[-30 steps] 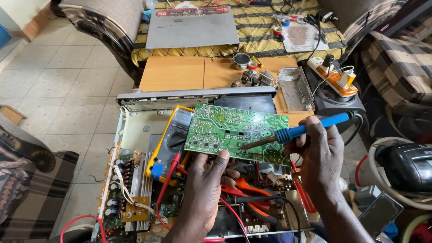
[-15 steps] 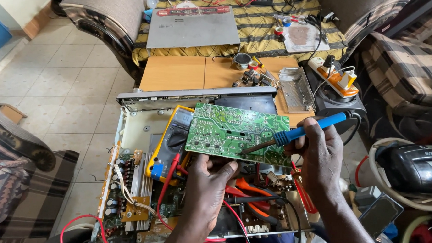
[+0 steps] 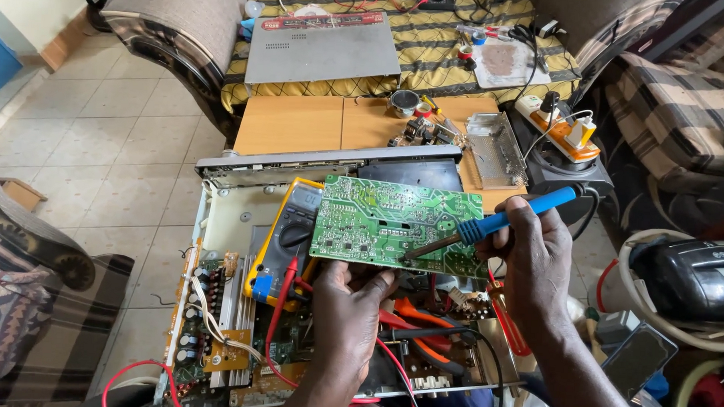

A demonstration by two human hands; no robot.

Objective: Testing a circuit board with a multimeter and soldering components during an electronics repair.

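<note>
My left hand (image 3: 349, 307) grips the lower edge of a green circuit board (image 3: 381, 220) and holds it tilted up, solder side toward me, above an opened electronic chassis (image 3: 233, 223). My right hand (image 3: 532, 262) holds a blue-handled soldering iron (image 3: 498, 223); its metal tip touches the board near the lower right. Behind the board, a yellow multimeter (image 3: 285, 233) lies in the chassis, with red and black leads trailing over the parts below.
A small wooden table (image 3: 301, 123) stands behind the chassis with small parts and a perforated metal cover (image 3: 492, 148). A grey device lid (image 3: 323, 50) lies on the sofa. An orange power strip (image 3: 569, 130) sits right. Orange-handled pliers (image 3: 422, 318) lie in the chassis.
The board and both hands have stayed almost still; the iron tip remains on the board's lower right area.
</note>
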